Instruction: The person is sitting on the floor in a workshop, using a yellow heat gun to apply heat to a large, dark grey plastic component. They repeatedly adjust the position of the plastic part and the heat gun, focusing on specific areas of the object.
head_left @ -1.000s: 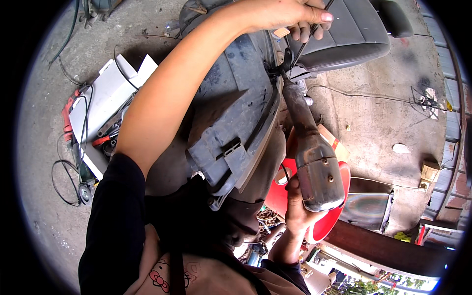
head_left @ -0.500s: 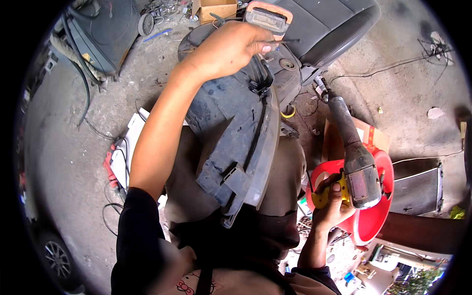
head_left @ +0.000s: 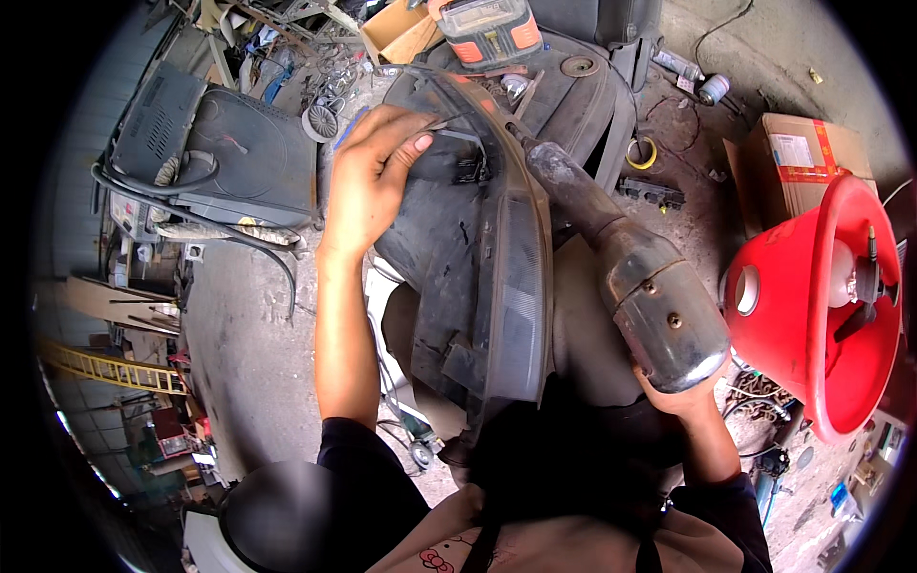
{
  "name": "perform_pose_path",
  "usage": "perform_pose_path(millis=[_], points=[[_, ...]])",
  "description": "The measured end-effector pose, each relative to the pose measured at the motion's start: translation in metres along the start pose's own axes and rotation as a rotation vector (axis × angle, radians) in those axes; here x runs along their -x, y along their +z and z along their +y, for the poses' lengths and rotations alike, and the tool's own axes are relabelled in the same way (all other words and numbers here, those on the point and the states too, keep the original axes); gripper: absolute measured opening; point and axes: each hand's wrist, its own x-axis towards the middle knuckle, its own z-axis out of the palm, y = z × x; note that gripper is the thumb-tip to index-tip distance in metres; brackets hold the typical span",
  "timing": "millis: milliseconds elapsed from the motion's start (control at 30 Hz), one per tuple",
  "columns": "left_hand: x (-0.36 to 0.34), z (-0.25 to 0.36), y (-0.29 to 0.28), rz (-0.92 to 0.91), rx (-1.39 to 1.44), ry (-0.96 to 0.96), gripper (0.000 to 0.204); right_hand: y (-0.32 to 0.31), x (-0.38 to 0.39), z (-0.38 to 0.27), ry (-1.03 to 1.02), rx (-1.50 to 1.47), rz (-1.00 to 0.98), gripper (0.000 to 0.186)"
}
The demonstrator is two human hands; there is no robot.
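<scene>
A car headlight, with a dark dusty housing and a clear ribbed lens along its right side, rests across my lap. Over its far left part, my left hand pinches a thin dark rod between thumb and fingers. My right hand grips a worn metal-bodied heat gun to the right of the lens; the fingers are mostly hidden behind the tool. The gun's nozzle points up and left, close to the headlight's far edge seam.
At right stands a red bucket with tools in it, beside a cardboard box. Beyond the headlight sit an orange-and-black case and a dark car seat. A grey machine with hoses is at left. Yellow tape lies on the floor.
The heat gun has moved left from over the bucket to the headlight's edge. My left hand has come lower and nearer, still pinching the rod. The view has shifted.
</scene>
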Motion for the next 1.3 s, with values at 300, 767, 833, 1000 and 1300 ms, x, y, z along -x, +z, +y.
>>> perform_pose_path(millis=[300, 767, 833, 1000, 1300], points=[[0.02, -0.003, 0.014, 0.115, -0.099, 0.063, 0.017, 0.0, 0.005, 0.01, -0.004, -0.02, -0.038, 0.069], [0.042, -0.014, 0.025, 0.233, -0.082, 0.052, 0.016, 0.01, -0.02, 0.004, -0.257, 0.029, -0.06, 0.044], [0.044, -0.015, 0.025, 0.244, -0.087, 0.055, 0.016, 0.009, -0.021, 0.002, -0.266, 0.028, -0.103, 0.045], [0.045, -0.015, 0.025, 0.248, -0.078, 0.07, 0.016, 0.01, -0.02, 0.002, -0.302, 0.085, -0.132, 0.049], [0.047, -0.017, 0.027, 0.256, -0.066, 0.082, 0.016, 0.013, -0.02, 0.005, -0.274, 0.162, -0.048, 0.051]])
